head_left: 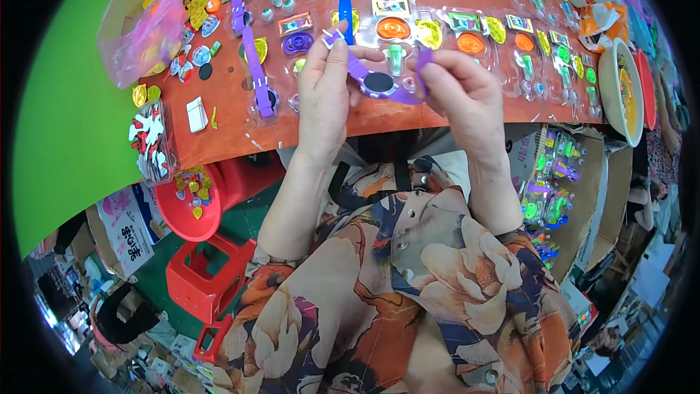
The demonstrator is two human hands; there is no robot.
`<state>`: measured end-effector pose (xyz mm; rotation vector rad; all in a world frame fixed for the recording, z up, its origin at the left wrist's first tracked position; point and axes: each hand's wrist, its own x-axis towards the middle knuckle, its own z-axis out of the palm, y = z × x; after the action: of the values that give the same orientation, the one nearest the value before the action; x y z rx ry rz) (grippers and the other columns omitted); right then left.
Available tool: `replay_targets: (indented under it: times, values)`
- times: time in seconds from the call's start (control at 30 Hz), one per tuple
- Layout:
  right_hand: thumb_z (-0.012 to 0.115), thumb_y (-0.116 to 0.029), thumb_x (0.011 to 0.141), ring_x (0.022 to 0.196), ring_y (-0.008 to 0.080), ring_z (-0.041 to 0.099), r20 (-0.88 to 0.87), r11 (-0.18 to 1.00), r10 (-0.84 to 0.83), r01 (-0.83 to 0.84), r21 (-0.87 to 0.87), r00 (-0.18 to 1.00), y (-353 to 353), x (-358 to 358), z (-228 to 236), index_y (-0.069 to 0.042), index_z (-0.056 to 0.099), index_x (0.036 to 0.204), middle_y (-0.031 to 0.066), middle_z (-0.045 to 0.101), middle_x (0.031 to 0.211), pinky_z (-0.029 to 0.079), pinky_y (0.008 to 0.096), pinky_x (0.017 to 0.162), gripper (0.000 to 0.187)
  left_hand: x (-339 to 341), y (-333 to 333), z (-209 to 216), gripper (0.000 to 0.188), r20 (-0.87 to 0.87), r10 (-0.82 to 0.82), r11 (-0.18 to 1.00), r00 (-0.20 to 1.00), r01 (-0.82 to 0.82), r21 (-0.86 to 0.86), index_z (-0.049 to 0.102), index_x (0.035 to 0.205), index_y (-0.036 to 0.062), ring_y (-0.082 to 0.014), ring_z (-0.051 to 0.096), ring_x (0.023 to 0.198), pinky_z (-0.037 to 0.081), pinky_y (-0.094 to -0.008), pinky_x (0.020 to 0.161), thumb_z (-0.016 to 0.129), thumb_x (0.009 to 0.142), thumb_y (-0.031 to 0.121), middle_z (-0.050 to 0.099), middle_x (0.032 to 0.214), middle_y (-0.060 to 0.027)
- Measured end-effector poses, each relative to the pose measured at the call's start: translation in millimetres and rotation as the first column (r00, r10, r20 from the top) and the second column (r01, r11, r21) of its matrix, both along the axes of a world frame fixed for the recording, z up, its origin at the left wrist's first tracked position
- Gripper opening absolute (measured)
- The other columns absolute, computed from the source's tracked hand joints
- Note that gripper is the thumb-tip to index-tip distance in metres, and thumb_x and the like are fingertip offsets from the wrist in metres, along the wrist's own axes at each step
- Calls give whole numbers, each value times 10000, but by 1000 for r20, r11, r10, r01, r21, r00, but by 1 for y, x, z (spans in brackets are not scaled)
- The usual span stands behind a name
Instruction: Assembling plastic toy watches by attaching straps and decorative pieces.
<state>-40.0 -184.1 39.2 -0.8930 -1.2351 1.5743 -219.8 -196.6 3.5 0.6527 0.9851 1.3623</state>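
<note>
A purple toy wristwatch [402, 93] with a dark oval face is stretched between my hands, just above the near edge of the red-brown table. My left hand [322, 95] pinches one end of its strap, where a small white piece shows at the thumb tip. My right hand [465, 91] is closed on the other strap end. Beneath and behind the watch lie clear plastic trays [429, 11] filled with small toys. Among them are an orange oval piece [393, 28], a green piece [396, 55] and a blue strap [345, 16]. Another purple watch [259, 76] lies left of my left hand.
At the left stand a clear box [152, 168] of red and white pieces, a stack of white cards [196, 114] and a pink plastic bag [137, 29]. Bowls [611, 91] sit at the right edge. A red stool [206, 277] and a carton [583, 190] flank me.
</note>
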Motion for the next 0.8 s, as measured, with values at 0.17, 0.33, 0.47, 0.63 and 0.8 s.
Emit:
replay_targets:
  times: [0.17,0.33,0.47,0.63,0.8]
  values:
    - [612,-177,996,716,45,579,174,981,188,-176,-82,967,7,-8,-12,28,691,1105,-7,651,779,479,213,652,245,11,-8,1,304,-406,95,983,909,-20,185,519,1308,-4,-91,630,804,508,-225,764,407,1072,152,671,939,-37]
    - [598,-218,1007,635,32,543,200,968,233,-206,-144,952,4,-8,-17,21,699,1079,-20,604,691,443,202,577,269,5,-21,7,318,-305,-33,994,952,63,90,579,1301,30,-3,464,649,353,-164,532,464,1065,208,634,906,19]
    - [599,-249,1007,619,28,528,226,954,264,-218,-207,938,2,-6,-15,5,705,1030,-36,581,666,419,194,555,277,5,-24,2,316,-424,-24,993,905,69,92,638,1216,21,-2,451,614,344,-168,522,471,1064,242,614,829,35]
    - [600,-279,1008,605,26,511,171,939,294,-251,-233,940,3,-1,-19,-16,707,971,-48,567,657,406,190,548,286,-1,-28,1,309,-462,-63,987,884,123,101,628,1201,11,-9,467,617,353,-179,523,470,1065,239,592,794,40]
    - [611,-288,1001,588,12,492,150,933,305,-264,-243,940,2,-1,-20,-34,693,1009,-56,565,665,354,168,522,267,1,-33,-1,339,-510,-123,978,851,192,84,600,1287,20,-12,446,586,341,-166,525,438,1073,226,593,813,38]
